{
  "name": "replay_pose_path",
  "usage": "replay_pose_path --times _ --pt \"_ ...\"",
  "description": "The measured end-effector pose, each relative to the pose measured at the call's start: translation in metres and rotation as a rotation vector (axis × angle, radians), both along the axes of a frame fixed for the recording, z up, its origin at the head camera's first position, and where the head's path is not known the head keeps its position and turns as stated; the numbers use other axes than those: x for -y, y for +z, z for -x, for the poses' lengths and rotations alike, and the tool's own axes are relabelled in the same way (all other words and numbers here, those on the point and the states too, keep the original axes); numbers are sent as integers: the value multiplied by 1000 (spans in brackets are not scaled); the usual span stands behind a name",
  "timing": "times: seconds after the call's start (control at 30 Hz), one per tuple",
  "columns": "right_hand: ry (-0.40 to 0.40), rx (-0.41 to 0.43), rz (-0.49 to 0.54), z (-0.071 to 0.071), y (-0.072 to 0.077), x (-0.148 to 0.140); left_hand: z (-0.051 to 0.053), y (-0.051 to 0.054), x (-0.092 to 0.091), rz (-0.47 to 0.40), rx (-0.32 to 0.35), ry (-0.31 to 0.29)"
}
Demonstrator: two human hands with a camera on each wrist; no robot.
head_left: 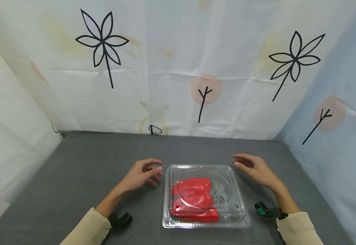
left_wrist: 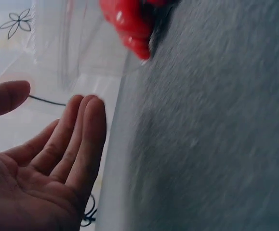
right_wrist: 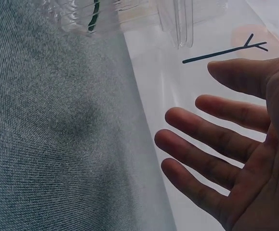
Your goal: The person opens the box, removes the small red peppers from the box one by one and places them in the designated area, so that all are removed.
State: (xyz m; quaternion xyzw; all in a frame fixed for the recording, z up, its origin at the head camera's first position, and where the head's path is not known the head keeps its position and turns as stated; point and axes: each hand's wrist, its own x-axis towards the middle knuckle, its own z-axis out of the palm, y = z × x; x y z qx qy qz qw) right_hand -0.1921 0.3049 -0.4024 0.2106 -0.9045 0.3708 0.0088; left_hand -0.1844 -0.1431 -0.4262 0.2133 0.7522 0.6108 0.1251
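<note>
A clear plastic clamshell box [head_left: 233, 190] lies on the grey table with its lid down. Inside it are several red peppers [head_left: 193, 194] with green stems, grouped toward the left of the box. My left hand [head_left: 142, 174] hovers just left of the box, apart from it, fingers loosely bent and holding nothing. On the other side, near the box's far right corner, my right hand [head_left: 256, 169] is also empty, its fingers spread. Both palms face the box; the right wrist view shows the right fingers [right_wrist: 206, 168] relaxed and separate.
The grey table top [head_left: 104, 153] runs back to a pale cloth wall [head_left: 171, 68] printed with leaf and tree drawings. More cloth hangs at the left and right sides. A dark wrist strap [head_left: 121, 220] sits on the left arm, another strap [head_left: 269, 211] on the right.
</note>
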Motion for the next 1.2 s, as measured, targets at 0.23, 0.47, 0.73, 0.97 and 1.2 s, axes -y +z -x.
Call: replay_pose_path --times 0.23,0.47,0.73,0.97,1.2 --pt "82 64 92 1 0 -1 -6 -6 -12 -88 230 -123" --pt "116 108 88 0 1 3 -12 -8 -20 -204 351 -153" --pt "155 139 141 0 -1 9 -14 -8 -23 -274 365 -99" --pt "188 146 226 2 -8 14 -13 -8 -22 -281 340 -39" --pt "252 297 480 9 -26 12 -9 -8 -21 -267 319 48"
